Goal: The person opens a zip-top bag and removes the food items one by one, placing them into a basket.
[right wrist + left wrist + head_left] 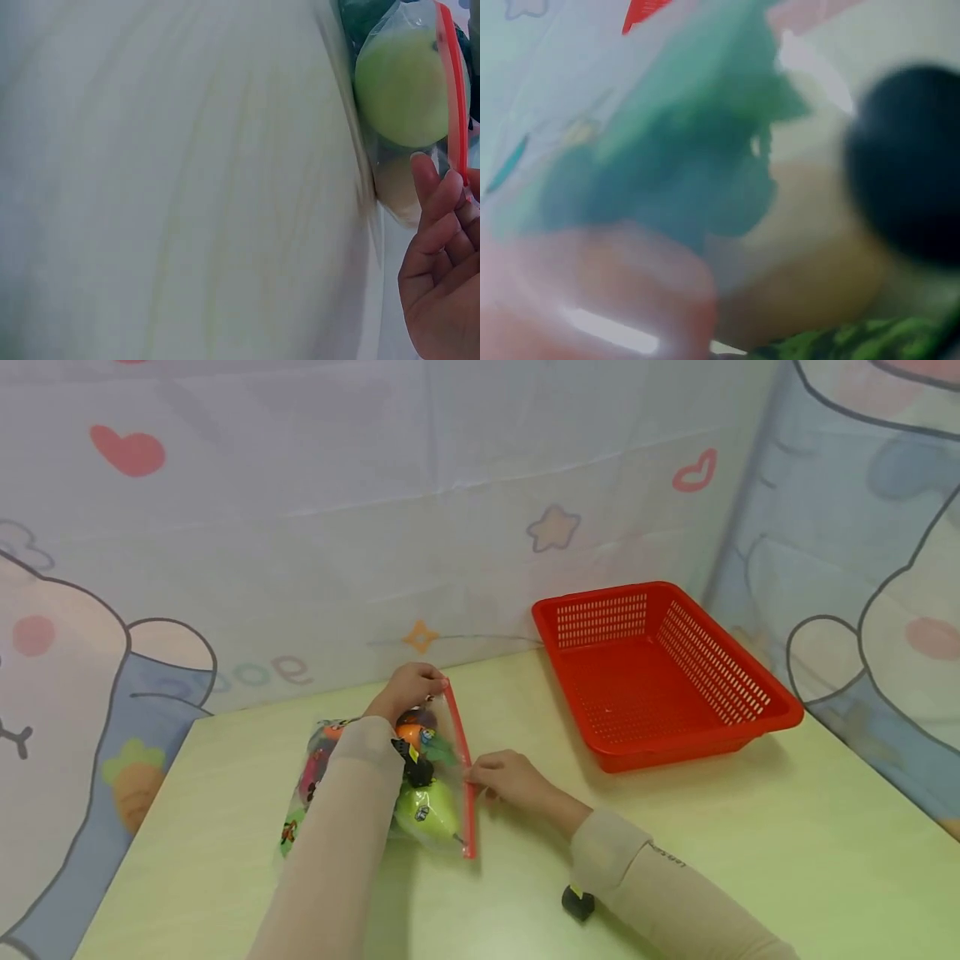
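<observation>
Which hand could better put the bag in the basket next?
Probably the right hand: it pinches the bag by its red strip and sits nearer the basket; the left hand holds the strip's far end.

1 hand on red-edged bag

- The left sleeve is long and beige, its visible cloth plain.
- The left cuff forms a wide band in much the same beige.
- The right sleeve matches in colour, with soft creases in the cloth.
- The right cuff is broad, with a clear edge where it meets the sleeve.
- Small dark lettering stands beside that cuff, too small to read surely.
- A black wrist device with a yellow accent shows at the left cuff.
- A similar dark device, also touched with yellow, shows below the right cuff.
</observation>
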`<state>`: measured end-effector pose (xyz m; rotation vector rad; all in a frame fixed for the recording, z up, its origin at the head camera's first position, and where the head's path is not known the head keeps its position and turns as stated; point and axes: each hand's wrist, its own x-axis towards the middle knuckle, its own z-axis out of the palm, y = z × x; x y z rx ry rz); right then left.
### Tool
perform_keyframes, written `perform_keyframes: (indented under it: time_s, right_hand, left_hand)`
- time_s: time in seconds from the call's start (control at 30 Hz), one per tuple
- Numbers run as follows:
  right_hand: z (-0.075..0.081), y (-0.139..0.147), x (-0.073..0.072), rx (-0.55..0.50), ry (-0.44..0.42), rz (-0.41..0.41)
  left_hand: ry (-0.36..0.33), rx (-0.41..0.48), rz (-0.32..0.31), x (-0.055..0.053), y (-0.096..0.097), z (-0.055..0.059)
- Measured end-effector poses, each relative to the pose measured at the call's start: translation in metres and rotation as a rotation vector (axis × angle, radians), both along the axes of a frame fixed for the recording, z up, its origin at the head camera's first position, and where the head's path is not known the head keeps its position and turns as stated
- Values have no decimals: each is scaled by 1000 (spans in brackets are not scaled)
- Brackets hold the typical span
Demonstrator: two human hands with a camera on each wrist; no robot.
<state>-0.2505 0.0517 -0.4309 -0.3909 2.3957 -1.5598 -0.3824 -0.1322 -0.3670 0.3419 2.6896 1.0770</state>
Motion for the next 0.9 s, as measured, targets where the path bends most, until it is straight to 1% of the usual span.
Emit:
perform_keyframes:
  time_s: [0.2,0.27,0.33,0.4,0.5,0.57,0.7,0.83,0.9]
  right_hand:
    - [1,0,5,-3,21,-23]
    - [1,-1,7,6,45,-26]
    - [0,-2,12,45,65,7]
    - [-1,-2,18,64,66,45]
    - [0,-1,27,84,34,120]
    - [2,1,30,86,21,137]
    - [8,4,36,142,2,180]
    - [11,6,46,162,-46,215]
    - [13,7,51,171,-38,227]
  left_hand:
    - [-11,4,4,1,1,-1]
    - [-16,3,6,1,1,-1]
    - [-13,7,13,2,1,0]
    - [-18,21,30,2,-1,0]
    - [-27,42,61,1,-4,0]
    - [-36,59,71,1,-4,-1]
    - [-24,77,60,-1,-2,-3]
    - [2,65,50,-2,1,-4]
    - [10,57,50,-2,1,-5]
